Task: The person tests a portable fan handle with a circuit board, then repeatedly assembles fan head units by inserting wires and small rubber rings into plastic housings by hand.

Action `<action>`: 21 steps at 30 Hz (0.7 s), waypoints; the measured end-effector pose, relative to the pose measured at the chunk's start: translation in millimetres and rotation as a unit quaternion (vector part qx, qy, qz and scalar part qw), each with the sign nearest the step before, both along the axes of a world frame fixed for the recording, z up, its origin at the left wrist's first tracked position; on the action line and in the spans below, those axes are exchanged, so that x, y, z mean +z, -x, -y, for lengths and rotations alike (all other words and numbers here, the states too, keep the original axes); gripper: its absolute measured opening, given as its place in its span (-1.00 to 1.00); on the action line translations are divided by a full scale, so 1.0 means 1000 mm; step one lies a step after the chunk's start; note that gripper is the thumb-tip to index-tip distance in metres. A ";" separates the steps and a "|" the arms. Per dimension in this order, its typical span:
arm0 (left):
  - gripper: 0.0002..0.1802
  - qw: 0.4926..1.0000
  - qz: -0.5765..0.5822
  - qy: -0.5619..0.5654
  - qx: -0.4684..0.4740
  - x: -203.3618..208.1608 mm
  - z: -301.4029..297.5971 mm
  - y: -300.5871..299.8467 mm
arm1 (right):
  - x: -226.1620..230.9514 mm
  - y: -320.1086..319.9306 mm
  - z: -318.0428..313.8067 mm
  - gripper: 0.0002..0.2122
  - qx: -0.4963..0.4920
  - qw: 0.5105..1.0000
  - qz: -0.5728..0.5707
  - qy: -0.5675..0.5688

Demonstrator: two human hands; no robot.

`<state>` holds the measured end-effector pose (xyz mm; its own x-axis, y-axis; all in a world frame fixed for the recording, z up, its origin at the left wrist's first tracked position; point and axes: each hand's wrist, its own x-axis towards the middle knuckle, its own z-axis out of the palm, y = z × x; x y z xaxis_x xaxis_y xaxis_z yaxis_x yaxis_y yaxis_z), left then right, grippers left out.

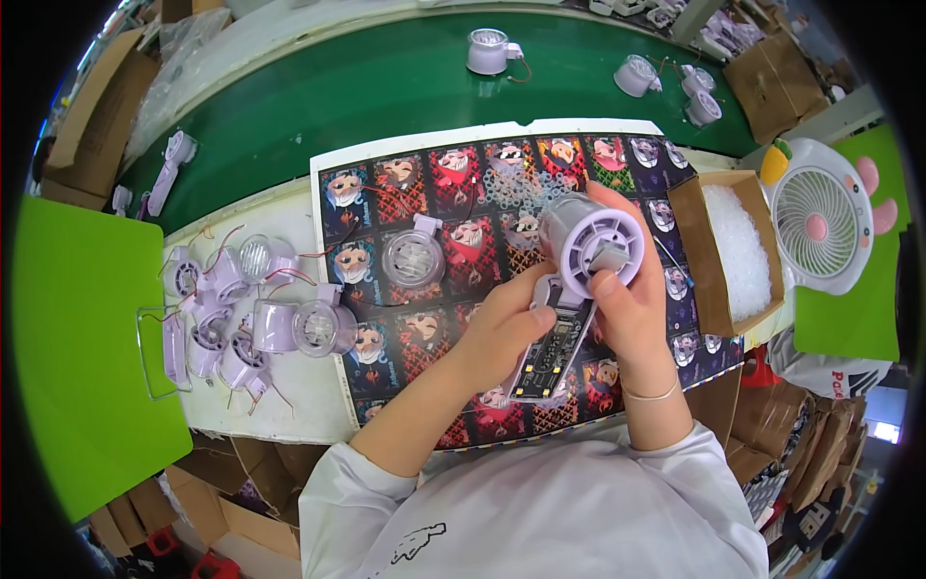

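Thing in hand: a lavender handheld fan housing (584, 232), up off the surface (313, 405), right between both hands, with its round open end tilted toward the wearer and its handle slanting down to the left.
Left hand: (497, 323) closed on the upper part of the handle, thumb laid over the top end of the black circuit board (552, 357) that sits along it. Fingers mostly go behind, so can't tell their exact grip.
Right hand: (632, 309) wrapped around the right side of the round head, fingers curled behind it, thumb tip at the lower rim. Thin bracelet (651, 396) on that wrist.
Inside the head: spoked ring plus a small grey blocky piece (610, 257) near the thumb. Too small to say what it is.
Under it all: a printed sheet (400, 333) covered in cartoon-character cards.
On the sheet: a heap of little clear rings (516, 188) just beyond the head, and a loose clear-faced fan head (413, 259) off to the left, well apart from the hands.
Left pile: a bunch of lavender fan heads (275, 328) with thin reddish wires poking out.
Far side: green belt (338, 96) with a few more heads, one of them (488, 53) around the middle.
Right side: open cardboard box (690, 236) of clear-whitish bits (738, 251), and just beside it a white desk fan (818, 227) with a pink center.
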<state>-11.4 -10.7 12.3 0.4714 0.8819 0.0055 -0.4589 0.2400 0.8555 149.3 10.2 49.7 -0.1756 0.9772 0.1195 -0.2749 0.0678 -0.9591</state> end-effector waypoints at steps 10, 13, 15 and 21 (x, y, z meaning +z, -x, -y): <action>-0.40 0.996 0.044 0.077 -0.027 0.003 -0.002 0.000 | 0.003 0.005 0.000 -0.30 -0.025 0.999 0.034 -0.020; -0.42 0.996 0.047 0.072 -0.032 -0.002 -0.003 0.000 | 0.004 0.003 0.000 -0.31 -0.025 0.999 0.039 -0.017; -0.43 0.995 0.044 0.080 -0.039 -0.001 -0.005 0.002 | 0.003 0.003 0.000 -0.31 -0.025 0.999 0.039 -0.015; -0.51 0.999 -0.035 0.003 0.020 0.009 -0.005 0.000 | 0.002 0.004 0.001 -0.33 -0.030 0.999 0.034 -0.009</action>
